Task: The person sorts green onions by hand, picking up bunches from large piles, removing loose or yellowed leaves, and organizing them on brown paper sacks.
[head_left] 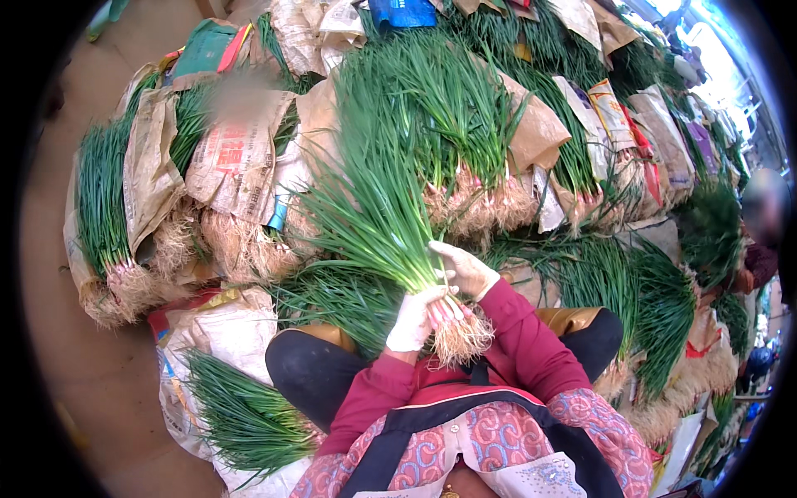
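My left hand, in a white glove, grips a bunch of long green onions around their pale bases. My right hand, also gloved, closes on the same bunch a little higher, at its right side. The leaves fan up and to the left, while the tangled pale roots hang just below my hands, over my lap. Behind the bunch, more onions lie loose between my knees and the stacked bundles.
Stacked onion bundles in paper wrappers fill the space ahead and to the right. A small pile lies on white sacking at lower left. Bare brown floor runs along the left. Another person is at the far right.
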